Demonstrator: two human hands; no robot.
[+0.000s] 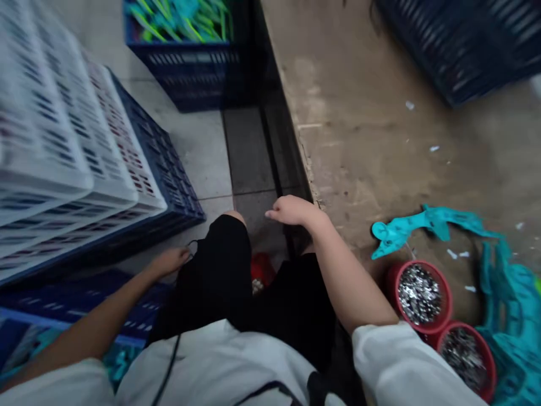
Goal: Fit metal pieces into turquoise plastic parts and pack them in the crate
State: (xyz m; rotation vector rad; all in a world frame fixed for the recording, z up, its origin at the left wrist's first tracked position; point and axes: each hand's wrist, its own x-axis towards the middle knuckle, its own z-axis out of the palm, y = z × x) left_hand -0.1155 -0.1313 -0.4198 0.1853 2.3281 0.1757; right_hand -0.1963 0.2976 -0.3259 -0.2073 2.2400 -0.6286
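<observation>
Right hand [291, 210]: fingers curling loosely together, hovering beside the edge of a wooden table [350, 152]. Left hand [171, 261]: hanging beside black shorts [224, 254]; grip blurring, cannot tell. Turquoise pieces [526, 316]: lying on the table, near red tubs [393, 282] holding shiny metal bits [419, 293].

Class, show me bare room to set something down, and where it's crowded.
Most open: the table between its left edge and the top-right crate, and the floor between the stacked crates and table. Crowded: around the red tubs and turquoise parts; white scraps dot mid-table.
</observation>
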